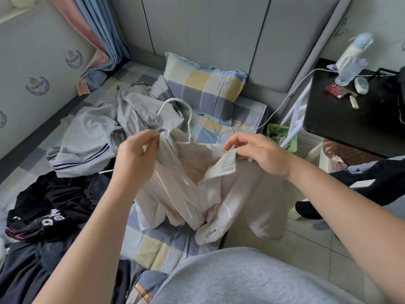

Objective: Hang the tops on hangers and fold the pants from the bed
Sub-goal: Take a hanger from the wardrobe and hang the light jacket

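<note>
A thin white top [210, 189] hangs in the air over the bed's right edge, with a white hanger [188, 121] pushed into its neck and the hook sticking up. My left hand [137, 154] pinches the left shoulder of the top beside the hanger. My right hand [256, 154] pinches the right collar, which is folded outward. Grey clothes [92, 137] with dark stripes lie crumpled further back on the bed. Black garments [50, 207] with white lettering are piled at the left.
A checked pillow [206, 84] leans on the grey headboard. A black side table [350, 110] at the right carries bottles and small items, a white cable runs from it to the bed. A green bin [282, 137] stands on the tiled floor.
</note>
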